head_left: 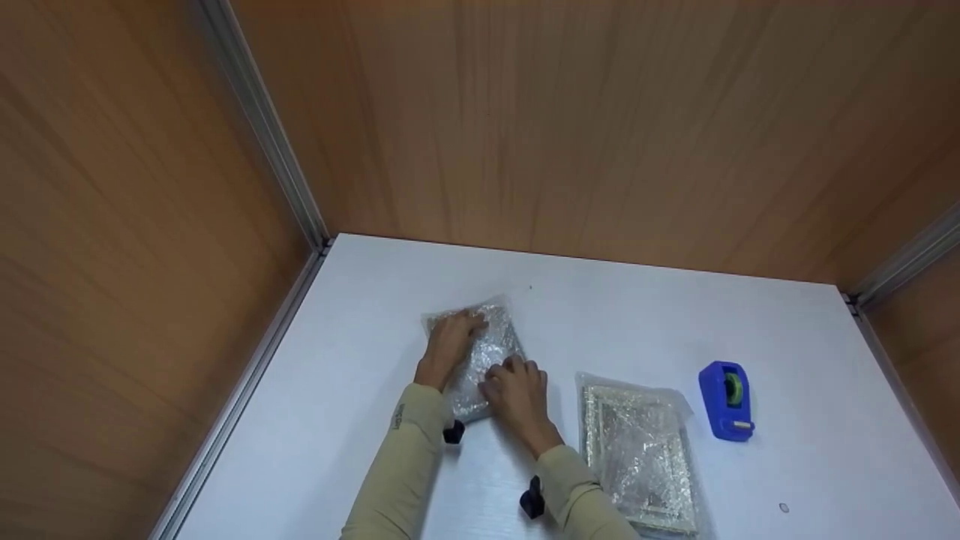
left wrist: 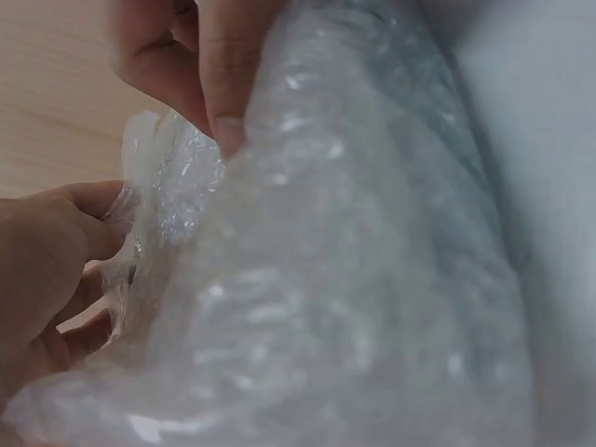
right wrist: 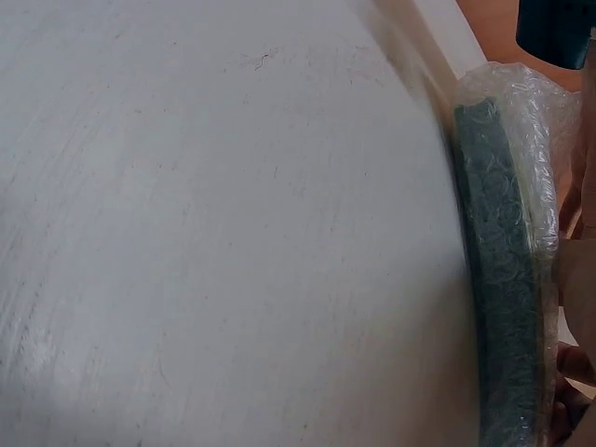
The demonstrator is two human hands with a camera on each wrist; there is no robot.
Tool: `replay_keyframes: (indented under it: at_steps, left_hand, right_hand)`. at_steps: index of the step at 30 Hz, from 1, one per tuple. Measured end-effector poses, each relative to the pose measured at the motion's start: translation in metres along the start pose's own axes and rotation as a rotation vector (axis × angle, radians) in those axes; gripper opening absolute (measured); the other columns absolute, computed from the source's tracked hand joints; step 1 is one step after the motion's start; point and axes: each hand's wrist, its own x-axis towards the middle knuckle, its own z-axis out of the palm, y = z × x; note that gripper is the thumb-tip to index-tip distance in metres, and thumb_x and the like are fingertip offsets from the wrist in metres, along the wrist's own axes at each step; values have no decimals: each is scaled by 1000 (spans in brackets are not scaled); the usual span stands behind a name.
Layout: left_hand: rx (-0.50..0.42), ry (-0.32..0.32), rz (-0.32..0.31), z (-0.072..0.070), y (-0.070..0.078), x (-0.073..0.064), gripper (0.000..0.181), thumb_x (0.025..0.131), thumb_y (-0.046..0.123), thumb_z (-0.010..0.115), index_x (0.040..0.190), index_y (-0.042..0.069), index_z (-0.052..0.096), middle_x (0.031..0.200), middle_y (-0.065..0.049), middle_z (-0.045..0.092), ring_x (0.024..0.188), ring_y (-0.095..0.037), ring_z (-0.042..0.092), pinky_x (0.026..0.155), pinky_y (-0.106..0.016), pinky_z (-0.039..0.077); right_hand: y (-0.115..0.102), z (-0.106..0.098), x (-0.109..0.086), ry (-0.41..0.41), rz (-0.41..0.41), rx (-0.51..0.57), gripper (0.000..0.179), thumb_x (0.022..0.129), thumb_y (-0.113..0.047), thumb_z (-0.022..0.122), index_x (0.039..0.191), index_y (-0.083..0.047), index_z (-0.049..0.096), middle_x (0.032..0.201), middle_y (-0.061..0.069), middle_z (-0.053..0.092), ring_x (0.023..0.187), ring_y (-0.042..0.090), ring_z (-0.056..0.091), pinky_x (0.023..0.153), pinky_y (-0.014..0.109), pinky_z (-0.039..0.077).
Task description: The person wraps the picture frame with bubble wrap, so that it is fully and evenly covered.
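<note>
A flat packet in clear bubble wrap (head_left: 493, 345) lies slanted on the white table. My left hand (head_left: 448, 346) grips its far left end, and in the left wrist view those fingers (left wrist: 79, 233) hold the loose edge of the wrap. Lower on the packet's right side, my right hand (head_left: 519, 394) has its fingers curled and pinches the wrap, its thumb pressed to the film in the left wrist view. The right wrist view shows the packet (right wrist: 503, 242) edge-on, with a dark green side under the bubbles.
A second bubble-wrapped piece, an ornate picture frame (head_left: 645, 457), lies right of my right forearm. Beyond it stands a blue tape dispenser (head_left: 726, 401) with a green roll. Wood-look panels (head_left: 570, 135) enclose the white table (head_left: 360, 300) at the back and sides.
</note>
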Motion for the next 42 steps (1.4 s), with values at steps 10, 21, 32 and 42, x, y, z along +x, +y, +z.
replay_keyframes:
  at_steps: [10, 21, 32, 42]
  left_hand:
    - [-40, -65, -121, 1, -3, -1, 28, 94, 18, 53, 120, 18, 63, 128, -6, 55, 117, -23, 52, 97, -36, 44]
    - [150, -48, -9, 6, -3, -2, 29, 91, 17, 57, 118, 19, 63, 127, -7, 56, 112, -24, 55, 92, -35, 47]
    - [97, -400, -24, -18, 0, -7, 48, 93, 23, 43, 141, 20, 39, 149, 0, 28, 140, -25, 15, 111, -52, 8]
    - [-36, -389, -90, -31, -5, -27, 59, 84, 18, 55, 141, 16, 39, 148, -3, 30, 138, -29, 19, 111, -51, 13]
  right_hand:
    - [-2, 3, 3, -48, 43, -40, 54, 80, -38, 69, 126, -16, 53, 103, 8, 58, 87, 27, 51, 69, 40, 41]
    - [-5, -12, 25, -378, 201, -41, 79, 80, -44, 68, 144, -13, 33, 126, 14, 50, 99, 31, 49, 78, 45, 41]
    - [-4, -16, 37, -462, 235, -15, 74, 80, -43, 68, 139, -7, 40, 131, 17, 46, 112, 36, 47, 85, 54, 42]
    - [-6, -19, 40, -527, 237, 1, 74, 80, -43, 68, 138, -5, 41, 131, 19, 44, 114, 37, 46, 88, 57, 39]
